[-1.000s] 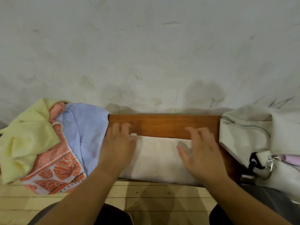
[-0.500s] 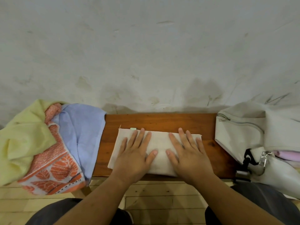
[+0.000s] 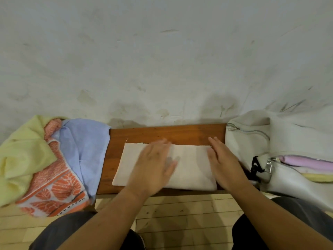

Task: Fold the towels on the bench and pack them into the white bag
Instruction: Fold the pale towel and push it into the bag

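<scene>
Looking down at a wooden surface (image 3: pixel 180 134) set against a stained wall. A folded cream towel (image 3: pixel 191 170) lies flat on it, under and between the two hands. The left hand (image 3: pixel 153 165) rests palm down on the towel's left half, fingers straight and close together, slightly blurred. The right hand (image 3: pixel 223 163) lies at the towel's right end, fingers straight and together; whether its palm is flat or on edge cannot be told. Just right of the right hand sits the white bag (image 3: pixel 248 141), unzipped, with a lilac towel (image 3: pixel 306 162) and a yellow folded towel (image 3: pixel 319 177) showing inside. Left of the left hand, apart from it, is a loose heap: a blue towel (image 3: pixel 84 147), an orange leaf-patterned towel (image 3: pixel 54 186) and a pale yellow towel (image 3: pixel 23 154).
</scene>
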A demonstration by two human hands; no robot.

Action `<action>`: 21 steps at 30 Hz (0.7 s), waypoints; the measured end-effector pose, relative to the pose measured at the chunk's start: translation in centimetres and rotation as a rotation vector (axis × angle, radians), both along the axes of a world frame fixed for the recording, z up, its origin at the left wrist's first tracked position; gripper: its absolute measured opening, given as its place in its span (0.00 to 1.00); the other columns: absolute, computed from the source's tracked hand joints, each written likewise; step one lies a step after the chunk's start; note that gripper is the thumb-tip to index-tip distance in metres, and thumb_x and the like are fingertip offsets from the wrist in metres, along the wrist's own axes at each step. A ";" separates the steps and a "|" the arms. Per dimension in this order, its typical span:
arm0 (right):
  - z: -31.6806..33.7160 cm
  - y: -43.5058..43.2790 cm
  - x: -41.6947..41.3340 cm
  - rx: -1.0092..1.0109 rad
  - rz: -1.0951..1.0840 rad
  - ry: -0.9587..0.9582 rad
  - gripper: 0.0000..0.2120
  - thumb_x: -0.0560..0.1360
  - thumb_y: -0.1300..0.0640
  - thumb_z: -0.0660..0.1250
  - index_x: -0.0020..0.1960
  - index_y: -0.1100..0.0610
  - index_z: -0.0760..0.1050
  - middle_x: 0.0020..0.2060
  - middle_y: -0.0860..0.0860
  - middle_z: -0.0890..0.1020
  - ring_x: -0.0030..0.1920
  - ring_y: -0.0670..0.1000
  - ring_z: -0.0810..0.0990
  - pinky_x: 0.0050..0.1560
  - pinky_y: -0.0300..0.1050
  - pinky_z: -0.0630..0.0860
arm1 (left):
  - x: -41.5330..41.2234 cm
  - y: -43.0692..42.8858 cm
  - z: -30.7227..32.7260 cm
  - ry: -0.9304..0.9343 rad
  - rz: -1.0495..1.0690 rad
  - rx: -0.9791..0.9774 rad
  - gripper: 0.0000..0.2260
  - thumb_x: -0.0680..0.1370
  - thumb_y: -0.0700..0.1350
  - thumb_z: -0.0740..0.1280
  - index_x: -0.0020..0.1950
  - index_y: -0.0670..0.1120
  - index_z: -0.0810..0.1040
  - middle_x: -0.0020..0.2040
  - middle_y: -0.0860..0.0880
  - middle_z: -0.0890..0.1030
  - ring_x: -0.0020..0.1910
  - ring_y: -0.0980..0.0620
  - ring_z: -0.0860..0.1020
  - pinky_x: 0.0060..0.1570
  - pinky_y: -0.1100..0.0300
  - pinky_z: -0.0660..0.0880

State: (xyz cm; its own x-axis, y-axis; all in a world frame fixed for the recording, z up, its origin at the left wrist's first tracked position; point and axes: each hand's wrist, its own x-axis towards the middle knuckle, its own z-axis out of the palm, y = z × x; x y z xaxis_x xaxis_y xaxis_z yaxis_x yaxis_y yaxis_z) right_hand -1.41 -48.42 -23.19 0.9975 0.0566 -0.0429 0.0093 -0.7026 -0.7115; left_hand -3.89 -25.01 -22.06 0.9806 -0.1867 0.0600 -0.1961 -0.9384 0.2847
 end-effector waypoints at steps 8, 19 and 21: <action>1.2 -3.0 -1.1 0.230 -0.174 -0.007 0.15 0.86 0.50 0.53 0.62 0.47 0.77 0.49 0.42 0.83 0.50 0.43 0.81 0.59 0.52 0.79 | -3.9 -10.1 0.4 0.020 -0.253 -0.112 0.21 0.77 0.62 0.67 0.67 0.56 0.71 0.63 0.56 0.72 0.60 0.56 0.73 0.59 0.60 0.76; 1.8 -3.4 -2.1 0.219 -0.130 0.080 0.15 0.85 0.49 0.53 0.52 0.48 0.79 0.40 0.47 0.81 0.42 0.47 0.80 0.46 0.49 0.79 | -4.0 -12.2 -1.2 -0.031 -0.156 -0.008 0.16 0.80 0.52 0.66 0.66 0.50 0.72 0.62 0.49 0.75 0.60 0.50 0.75 0.57 0.55 0.79; 1.9 -3.4 -2.4 0.237 -0.138 0.098 0.16 0.85 0.48 0.53 0.50 0.49 0.78 0.40 0.49 0.81 0.42 0.50 0.80 0.48 0.53 0.79 | -3.8 -12.2 -1.0 -0.022 -0.113 -0.088 0.10 0.81 0.54 0.65 0.61 0.54 0.74 0.56 0.54 0.76 0.53 0.54 0.77 0.52 0.61 0.79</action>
